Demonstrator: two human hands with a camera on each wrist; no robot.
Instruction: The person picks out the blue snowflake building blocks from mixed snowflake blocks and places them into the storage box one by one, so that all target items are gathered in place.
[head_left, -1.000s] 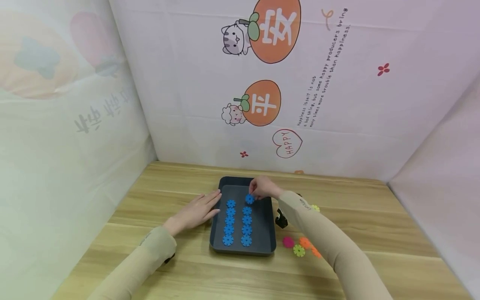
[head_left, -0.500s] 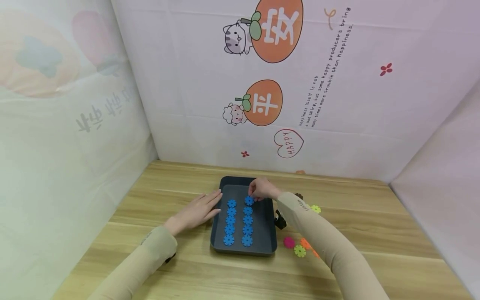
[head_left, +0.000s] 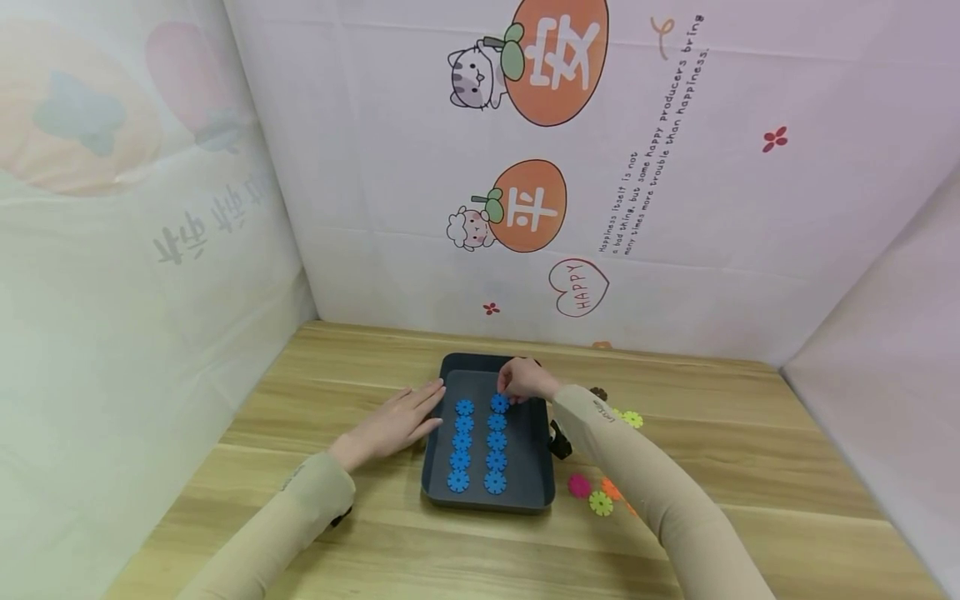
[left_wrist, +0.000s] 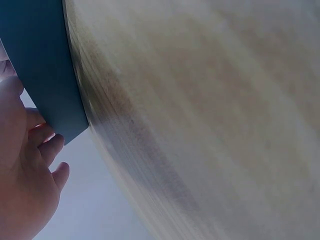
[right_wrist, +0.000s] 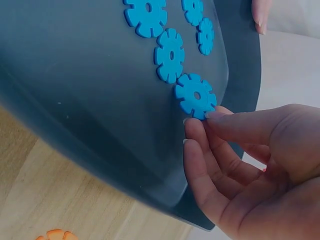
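Note:
A dark grey tray (head_left: 527, 475) lies on the wooden table, with two columns of blue notched plastic discs (head_left: 460, 460) on its floor. My right hand (head_left: 527, 379) reaches over the tray's right side. Its thumb and a finger pinch the edge of the far disc of the right column, a blue notched disc (right_wrist: 196, 96), which sits right at its neighbour disc (right_wrist: 170, 56). My left hand (head_left: 393, 421) lies with straight fingers, fingertips at the tray's left rim. In the left wrist view its fingers are beside the tray's outer wall (left_wrist: 47, 65).
Right of the tray lie loose discs: a pink one (head_left: 579, 486), a yellow-green one (head_left: 601, 503) and an orange one (head_left: 611, 487), partly behind my right sleeve (head_left: 652, 475). A dark brown disc (head_left: 597, 392) lies farther back. A printed white cloth (head_left: 420, 275) stands behind the table.
The pinched blue disc has come slightly nearer, closing the gap to the disc below it in the right column. My left hand has stayed at the tray's rim.

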